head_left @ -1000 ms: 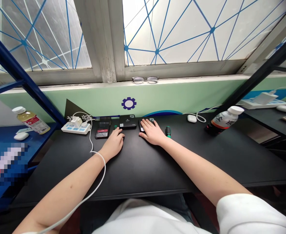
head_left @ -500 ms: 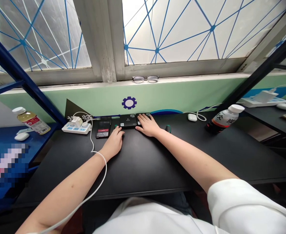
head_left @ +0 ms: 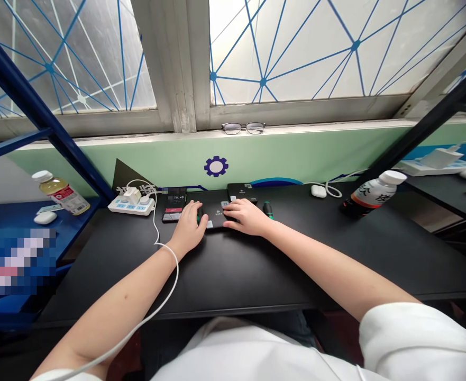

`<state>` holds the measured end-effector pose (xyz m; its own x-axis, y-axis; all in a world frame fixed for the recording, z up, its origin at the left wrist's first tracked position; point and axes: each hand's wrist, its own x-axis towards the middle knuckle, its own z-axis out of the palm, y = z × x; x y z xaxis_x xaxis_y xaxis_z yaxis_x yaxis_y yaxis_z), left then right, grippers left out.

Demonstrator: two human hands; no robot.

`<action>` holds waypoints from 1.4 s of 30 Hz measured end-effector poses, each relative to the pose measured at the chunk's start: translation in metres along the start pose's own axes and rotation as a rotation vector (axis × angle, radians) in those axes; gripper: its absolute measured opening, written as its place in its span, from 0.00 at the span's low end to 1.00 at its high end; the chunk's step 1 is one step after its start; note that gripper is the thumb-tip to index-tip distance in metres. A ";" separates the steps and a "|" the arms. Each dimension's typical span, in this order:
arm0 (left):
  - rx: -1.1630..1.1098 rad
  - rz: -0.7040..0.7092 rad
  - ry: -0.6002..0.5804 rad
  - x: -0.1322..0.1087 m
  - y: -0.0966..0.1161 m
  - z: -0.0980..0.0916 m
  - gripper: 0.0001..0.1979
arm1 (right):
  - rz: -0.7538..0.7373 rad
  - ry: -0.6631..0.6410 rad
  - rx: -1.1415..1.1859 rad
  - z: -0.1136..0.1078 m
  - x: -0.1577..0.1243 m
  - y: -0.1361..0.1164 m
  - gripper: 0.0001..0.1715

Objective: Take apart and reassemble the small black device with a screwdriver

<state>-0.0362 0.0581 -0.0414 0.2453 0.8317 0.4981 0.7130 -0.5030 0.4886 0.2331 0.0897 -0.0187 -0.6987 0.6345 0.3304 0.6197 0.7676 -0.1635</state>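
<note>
A flat black box with white labels lies on the desk between my hands. My right hand grips its right end, fingers over the top and thumb at the near edge. My left hand rests at the box's left side, fingers stretched forward and thumb apart from them, close to the box's corner. A small green-and-black piece shows between that thumb and the fingers; most of it is hidden. Behind my right hand, against the wall, lies a second black box. To its right is a green-and-black handle.
Left of my hand lies a phone, its screen lit, beside a white power strip. A white cable runs across my left forearm. A drink bottle and a white earphone case are on the right. Glasses rest on the sill.
The left-hand black box has come toward me from beside the other box. My right hand has shifted off the other box onto this one's right end. My left hand has moved slightly closer to me.
</note>
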 end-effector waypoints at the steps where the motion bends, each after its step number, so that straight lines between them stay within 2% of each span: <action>1: -0.005 -0.005 -0.007 0.000 0.001 0.000 0.19 | -0.003 0.022 0.028 -0.002 -0.005 -0.005 0.30; 3: -0.009 -0.006 -0.024 -0.001 0.002 0.000 0.19 | -0.024 0.028 0.084 -0.007 -0.012 -0.017 0.34; 4: -0.009 -0.002 -0.030 -0.001 0.002 -0.001 0.19 | -0.055 -0.019 0.113 -0.009 -0.014 -0.023 0.40; 7: -0.010 0.012 -0.040 -0.001 0.003 -0.001 0.20 | -0.133 -0.276 0.141 -0.019 -0.013 -0.039 0.66; 10: -0.005 0.019 -0.048 -0.002 0.005 -0.003 0.19 | -0.089 -0.402 0.101 -0.030 -0.008 -0.050 0.71; 14: 0.021 0.032 -0.085 -0.003 0.008 -0.006 0.18 | -0.046 -0.421 0.114 -0.042 -0.003 -0.055 0.71; 16: 0.012 0.054 -0.105 -0.003 0.011 -0.010 0.18 | -0.020 -0.389 0.179 -0.047 -0.004 -0.053 0.72; 18: -0.022 0.101 -0.116 -0.003 0.014 -0.015 0.20 | 0.054 -0.320 0.334 -0.051 -0.009 -0.047 0.75; 21: -0.115 0.188 -0.176 -0.006 0.020 -0.021 0.23 | 0.176 -0.215 0.725 -0.052 -0.021 -0.039 0.79; 23: -0.201 0.235 -0.293 -0.008 0.025 -0.023 0.31 | 0.193 -0.159 0.970 -0.049 -0.027 -0.036 0.80; 26: -0.254 0.246 -0.426 -0.014 0.034 -0.019 0.56 | 0.179 -0.063 1.164 -0.038 -0.031 -0.037 0.77; 28: -0.217 0.200 -0.417 -0.017 0.041 -0.015 0.70 | 0.187 -0.019 1.209 -0.031 -0.032 -0.037 0.75; 30: -0.184 0.154 -0.380 -0.020 0.046 -0.011 0.73 | 0.189 -0.035 1.221 -0.028 -0.033 -0.033 0.76; 33: -0.163 0.140 -0.363 -0.020 0.050 -0.011 0.70 | 0.175 -0.086 1.108 -0.036 -0.036 -0.015 0.76; 34: -0.146 0.152 -0.360 -0.020 0.050 -0.011 0.68 | 0.194 -0.052 1.013 -0.040 -0.038 -0.008 0.70; 35: -0.118 0.169 -0.356 -0.019 0.050 -0.012 0.67 | 0.244 0.042 0.879 -0.044 -0.040 0.000 0.60; 37: -0.045 0.203 -0.352 -0.018 0.048 -0.013 0.64 | 0.474 0.238 0.556 -0.051 -0.044 0.014 0.45; 38: -0.008 0.215 -0.359 -0.017 0.048 -0.013 0.63 | 0.613 0.272 0.396 -0.053 -0.046 0.019 0.41; 40: 0.049 0.226 -0.391 -0.015 0.047 -0.014 0.62 | 0.843 0.200 0.165 -0.052 -0.048 0.026 0.38; 42: 0.086 0.237 -0.432 -0.014 0.048 -0.013 0.61 | 0.960 0.059 0.077 -0.049 -0.048 0.028 0.41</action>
<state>-0.0142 0.0195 -0.0156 0.6439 0.7273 0.2374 0.6517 -0.6840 0.3277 0.3008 0.0763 0.0063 0.1141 0.9910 0.0699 0.8911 -0.0710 -0.4482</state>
